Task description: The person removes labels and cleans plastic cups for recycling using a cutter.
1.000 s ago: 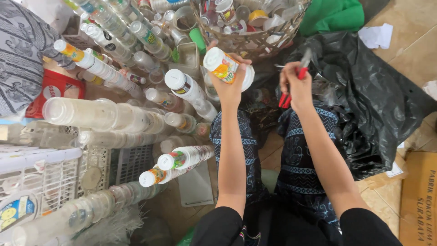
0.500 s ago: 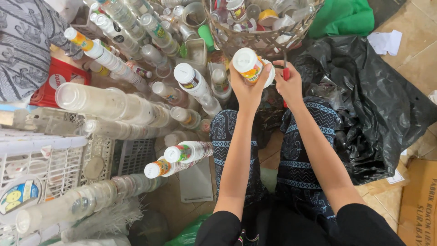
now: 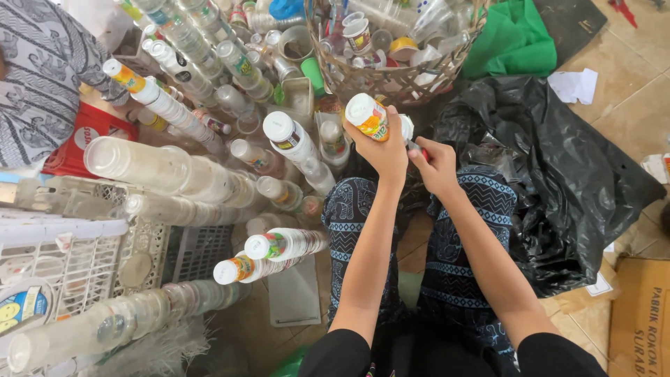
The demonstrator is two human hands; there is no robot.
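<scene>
At far left a white crate (image 3: 77, 272) carries long nested stacks of clear cups (image 3: 167, 171), laid on their sides; more stacks (image 3: 279, 246) with yellow-and-green printed bands fan toward my knees. I judge that much sorted. Behind them sits a red package (image 3: 77, 139) with a round white mark. At centre my left hand (image 3: 384, 150) holds a short stack (image 3: 370, 117) of white cups with an orange-and-yellow label, fingers wrapped tight around it, above my lap. My right hand (image 3: 436, 164), just beside it, pinches a small red-handled tool (image 3: 423, 150); its tip is hidden. The woven basket (image 3: 412, 80) beyond the hands is full of loose cups, so I judge plenty remains. Right of it lie a green bag (image 3: 513, 42), a black bag (image 3: 572, 181), and a brown carton (image 3: 638, 318) on the floor.
</scene>
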